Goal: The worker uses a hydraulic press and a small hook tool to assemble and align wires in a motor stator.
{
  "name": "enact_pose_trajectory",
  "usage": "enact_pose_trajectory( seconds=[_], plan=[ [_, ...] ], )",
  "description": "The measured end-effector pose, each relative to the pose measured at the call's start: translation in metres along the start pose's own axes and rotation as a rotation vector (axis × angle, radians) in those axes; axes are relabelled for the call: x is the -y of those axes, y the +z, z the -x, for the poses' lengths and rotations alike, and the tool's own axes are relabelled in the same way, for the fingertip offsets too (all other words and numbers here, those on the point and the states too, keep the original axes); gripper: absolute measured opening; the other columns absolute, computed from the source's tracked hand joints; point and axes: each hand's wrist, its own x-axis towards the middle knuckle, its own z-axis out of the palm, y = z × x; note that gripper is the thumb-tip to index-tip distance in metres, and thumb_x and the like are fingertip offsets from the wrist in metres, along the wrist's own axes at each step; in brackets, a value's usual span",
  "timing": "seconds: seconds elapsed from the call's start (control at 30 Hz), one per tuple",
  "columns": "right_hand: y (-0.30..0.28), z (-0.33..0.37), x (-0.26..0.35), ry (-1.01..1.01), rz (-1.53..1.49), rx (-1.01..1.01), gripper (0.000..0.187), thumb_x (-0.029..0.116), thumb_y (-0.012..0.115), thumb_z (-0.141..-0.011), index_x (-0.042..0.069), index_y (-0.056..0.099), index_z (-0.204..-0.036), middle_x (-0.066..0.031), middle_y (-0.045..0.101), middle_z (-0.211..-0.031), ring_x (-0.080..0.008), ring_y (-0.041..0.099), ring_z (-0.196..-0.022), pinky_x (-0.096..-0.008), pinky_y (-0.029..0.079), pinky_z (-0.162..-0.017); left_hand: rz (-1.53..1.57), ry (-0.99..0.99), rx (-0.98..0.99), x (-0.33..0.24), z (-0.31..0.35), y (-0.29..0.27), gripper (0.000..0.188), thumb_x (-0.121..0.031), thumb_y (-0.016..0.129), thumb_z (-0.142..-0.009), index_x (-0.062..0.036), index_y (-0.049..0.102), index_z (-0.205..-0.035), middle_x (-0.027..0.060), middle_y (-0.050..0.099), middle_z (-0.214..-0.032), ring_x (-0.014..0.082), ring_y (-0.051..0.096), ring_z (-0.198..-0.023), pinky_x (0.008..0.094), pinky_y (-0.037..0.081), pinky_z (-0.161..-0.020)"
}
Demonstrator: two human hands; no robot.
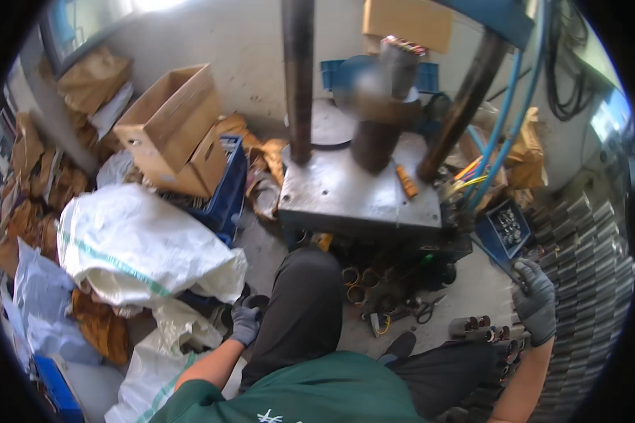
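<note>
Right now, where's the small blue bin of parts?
On the head view's right side, the blue bin sits between the metal press bed and stacked metal cylinders, just beyond your right hand.

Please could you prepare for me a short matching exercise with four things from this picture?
1. right hand
2. white woven sack
3. open cardboard box
4. scissors

A. lying on the floor
B. marked with a green stripe
C. beside the large blue crate
D. grey-gloved, near the small blue bin

Pairs: 1-D, 2-B, 3-C, 4-A
</note>
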Motion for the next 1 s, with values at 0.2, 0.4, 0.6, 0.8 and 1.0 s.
enact_pose_trajectory(
  seconds=[0.2, 0.4, 0.6, 0.8, 1.0],
  plan=[
    [0.001, -0.016, -0.014, -0.202, 0.069, -0.49, 0.033, -0.006, 0.068, -0.083, 0.003, 0.068, -0.115, -0.0181, 0.067, -0.114, -0.034, 0.067, -0.095, -0.0412, 0.054, -0.083, 0.774, -0.232, -0.015, 0.032, -0.068, -0.026, 0.022, 0.004, 0.074, -0.082, -0.0067, 0.069, -0.1, 0.012, 0.05, -0.151, 0.0252, 0.061, -0.119, 0.0344, 0.056, -0.093],
    [-0.014, -0.102, -0.062, -0.031, 0.024, -0.721, 0.037, 0.005, 0.066, -0.09, 0.006, 0.066, -0.127, -0.0161, 0.065, -0.121, -0.0312, 0.07, -0.091, -0.0394, 0.059, -0.086, 1.624, 0.087, -0.068, -0.065, -0.172, -0.184, 0.024, -0.014, 0.078, -0.092, -0.0094, 0.067, -0.112, 0.0101, 0.052, -0.154, 0.0247, 0.062, -0.12, 0.0416, 0.056, -0.098],
    [-0.031, -0.157, -0.051, 0.107, 0.126, -0.649, 0.034, 0.014, 0.068, -0.091, 0.003, 0.07, -0.123, -0.0186, 0.069, -0.122, -0.0301, 0.073, -0.098, -0.0387, 0.058, -0.094, 2.078, 0.393, 0.013, -0.232, -0.233, -0.274, 0.058, -0.041, 0.068, -0.1, -0.011, 0.051, -0.147, 0.0106, 0.059, -0.146, 0.031, 0.054, -0.136, 0.0596, 0.039, -0.118],
    [-0.04, -0.163, -0.048, 0.255, 0.05, -0.397, 0.034, 0.022, 0.07, -0.09, 0.002, 0.073, -0.118, -0.0181, 0.075, -0.113, -0.0327, 0.072, -0.105, -0.0417, 0.056, -0.096, 2.043, 0.405, 0.187, -0.353, -0.286, -0.253, 0.056, -0.021, 0.079, -0.089, -0.0094, 0.055, -0.139, 0.011, 0.062, -0.139, 0.0318, 0.058, -0.131, 0.0586, 0.045, -0.111],
    [-0.041, -0.142, -0.046, 0.194, 0.172, -0.333, 0.033, 0.021, 0.064, -0.093, 0.002, 0.073, -0.118, -0.0205, 0.074, -0.11, -0.0351, 0.071, -0.104, -0.0428, 0.056, -0.097, 1.577, 0.684, -0.092, -0.456, -0.377, -0.262, 0.033, -0.003, 0.079, -0.087, -0.0016, 0.064, -0.117, 0.0064, 0.068, -0.111, 0.0173, 0.066, -0.105, 0.0326, 0.055, -0.089]
  ],
)
